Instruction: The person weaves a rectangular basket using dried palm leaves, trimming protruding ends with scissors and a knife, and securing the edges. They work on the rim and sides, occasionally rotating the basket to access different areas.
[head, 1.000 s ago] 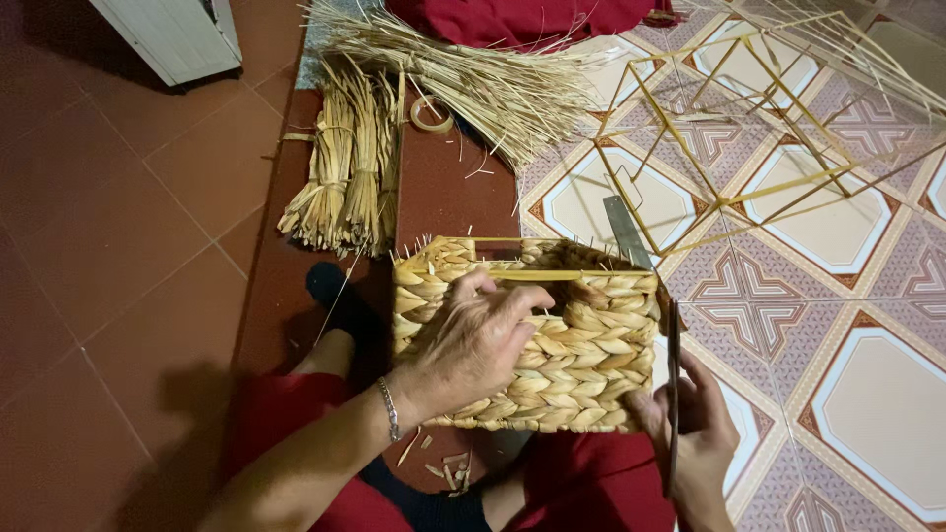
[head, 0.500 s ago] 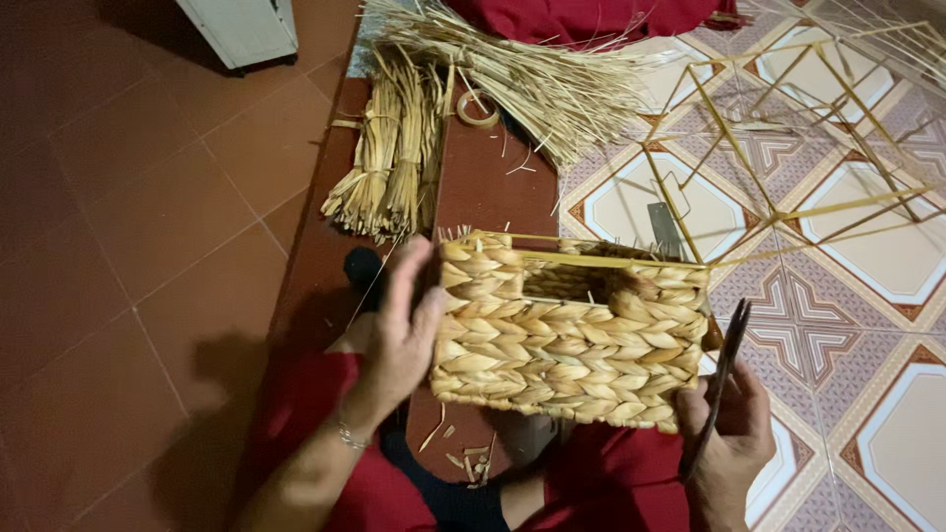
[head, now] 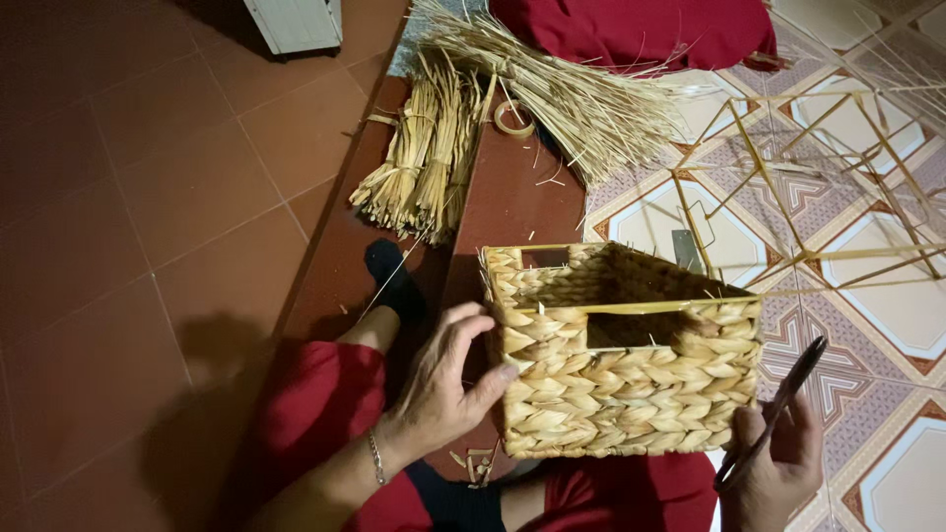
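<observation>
A rectangular woven straw basket (head: 631, 394) with a cut-out handle slot rests upright on my lap. My left hand (head: 443, 389) lies against its left wall, thumb on the weave and fingers spread, not gripping. At the basket's lower right corner, my right hand (head: 778, 463) holds a dark slim tool (head: 778, 404) that looks like scissors, pointing up and away from the basket.
Bundles of dried straw (head: 424, 158) and loose finer stalks (head: 581, 99) lie on the floor ahead, with a tape roll (head: 513, 118) between them. A thin stick frame (head: 818, 187) stands at the right on patterned tiles. A red cloth (head: 641, 30) lies beyond.
My left hand came off the basket's top rim and moved to its left side. The basket turned, so its open inside now shows. The right hand keeps the tool.
</observation>
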